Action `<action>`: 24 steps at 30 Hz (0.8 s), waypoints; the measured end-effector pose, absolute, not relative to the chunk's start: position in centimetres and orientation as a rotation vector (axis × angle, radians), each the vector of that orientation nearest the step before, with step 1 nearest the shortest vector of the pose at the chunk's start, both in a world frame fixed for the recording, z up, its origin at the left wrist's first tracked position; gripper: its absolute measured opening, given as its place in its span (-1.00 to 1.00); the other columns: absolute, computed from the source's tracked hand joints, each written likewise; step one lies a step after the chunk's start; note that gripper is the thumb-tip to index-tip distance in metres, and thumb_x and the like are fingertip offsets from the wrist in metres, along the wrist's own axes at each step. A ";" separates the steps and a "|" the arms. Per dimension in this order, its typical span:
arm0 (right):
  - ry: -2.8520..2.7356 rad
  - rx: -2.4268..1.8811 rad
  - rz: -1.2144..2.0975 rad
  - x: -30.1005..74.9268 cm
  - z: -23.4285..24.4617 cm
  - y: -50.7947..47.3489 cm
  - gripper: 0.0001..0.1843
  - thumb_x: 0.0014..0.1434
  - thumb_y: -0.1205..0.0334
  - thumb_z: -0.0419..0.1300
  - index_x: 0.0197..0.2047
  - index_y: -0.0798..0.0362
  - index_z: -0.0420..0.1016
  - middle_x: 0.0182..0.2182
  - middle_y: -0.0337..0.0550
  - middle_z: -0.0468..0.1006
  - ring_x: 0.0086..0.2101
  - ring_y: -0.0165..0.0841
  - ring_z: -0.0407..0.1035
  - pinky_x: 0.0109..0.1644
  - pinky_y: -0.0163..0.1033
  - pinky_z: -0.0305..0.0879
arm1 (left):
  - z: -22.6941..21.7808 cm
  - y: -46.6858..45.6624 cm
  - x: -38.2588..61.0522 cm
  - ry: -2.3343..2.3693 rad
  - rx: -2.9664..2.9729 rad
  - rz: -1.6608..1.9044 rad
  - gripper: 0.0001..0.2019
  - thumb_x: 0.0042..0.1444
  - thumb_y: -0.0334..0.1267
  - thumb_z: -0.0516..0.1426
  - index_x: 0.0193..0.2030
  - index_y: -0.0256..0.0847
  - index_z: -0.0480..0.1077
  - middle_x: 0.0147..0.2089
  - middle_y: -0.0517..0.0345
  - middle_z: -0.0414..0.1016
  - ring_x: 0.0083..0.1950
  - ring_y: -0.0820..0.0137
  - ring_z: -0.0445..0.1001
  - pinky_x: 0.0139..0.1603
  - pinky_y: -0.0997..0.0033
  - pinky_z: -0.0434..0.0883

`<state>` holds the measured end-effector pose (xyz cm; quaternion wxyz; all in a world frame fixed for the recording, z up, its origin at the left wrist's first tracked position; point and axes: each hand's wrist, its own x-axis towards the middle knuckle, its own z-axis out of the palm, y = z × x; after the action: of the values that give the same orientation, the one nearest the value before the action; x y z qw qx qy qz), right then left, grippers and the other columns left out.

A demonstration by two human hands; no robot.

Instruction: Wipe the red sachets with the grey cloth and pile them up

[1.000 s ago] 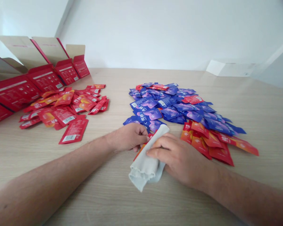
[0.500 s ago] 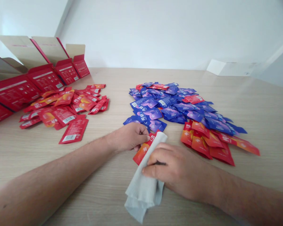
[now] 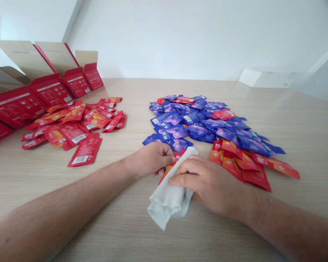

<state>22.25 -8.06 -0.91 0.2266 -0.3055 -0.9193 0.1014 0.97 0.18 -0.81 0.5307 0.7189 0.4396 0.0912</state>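
Between thumb and fingers, my left hand (image 3: pixel 155 159) pinches the edge of a red and orange sachet (image 3: pixel 177 157) near the middle of the table. A folded white cloth (image 3: pixel 171 193) lies over most of that sachet, hiding its right and lower parts. My right hand (image 3: pixel 207 182) is closed on the cloth and presses it against the sachet. Just beyond my left hand begins a heap of blue sachets (image 3: pixel 177 129). Beside my right hand, to its right, lies a cluster of red and orange sachets (image 3: pixel 235 160).
A loose pile of red sachets (image 3: pixel 68 134) spreads on the left. Behind it stands a row of red cardboard boxes (image 3: pixel 53 89) with raised flaps. At the back right a white box-like object (image 3: pixel 265 78) rests by the wall. Some red sachets lie on the blue heap.
My right hand and the cloth have moved up and slightly right over the sachet, covering more of it. My left hand keeps its pinch in nearly the same place.
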 end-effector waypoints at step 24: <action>-2.517 -0.923 0.289 22.5 -0.9 -7.9 -0.64 0.28 0.49 0.22 0.07 -0.02 0.57 -0.08 -0.14 0.57 -0.06 -0.22 0.40 0.07 -0.08 0.38 | -1.0 0.2 0.9 1.062 1.727 0.229 -0.82 0.22 -0.11 0.13 -0.30 -0.16 0.38 -0.57 0.32 0.40 -0.61 0.53 0.34 -0.68 0.62 0.23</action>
<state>22.54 -7.87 -0.95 0.2206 -0.3340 -0.9104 0.1046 0.95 0.19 -1.01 0.5235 0.7212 0.4435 0.0955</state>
